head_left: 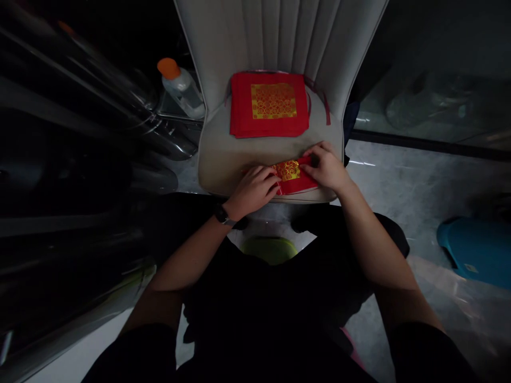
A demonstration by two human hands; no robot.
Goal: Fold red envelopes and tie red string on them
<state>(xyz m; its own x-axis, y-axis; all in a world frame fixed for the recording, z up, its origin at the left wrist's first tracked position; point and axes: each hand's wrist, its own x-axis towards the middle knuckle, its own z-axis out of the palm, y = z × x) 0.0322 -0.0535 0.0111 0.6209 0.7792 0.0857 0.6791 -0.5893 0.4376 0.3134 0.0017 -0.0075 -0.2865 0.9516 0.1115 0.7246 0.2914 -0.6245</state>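
A folded red fabric bag with a gold printed pattern lies at the front edge of the chair seat. My left hand is over its left end, fingers bent and pressing it down. At the other end, my right hand pinches the upper right edge between thumb and fingers. Behind both hands a flat stack of red fabric bags rests on the seat, with a gold panel on top. Dark red ribbon ties trail from the stack's right side.
The pale chair has a ribbed backrest. On its left stands a clear bottle with an orange cap, near shiny dark cylinders. A blue plastic stool is on the floor at right; a green object shows under the chair.
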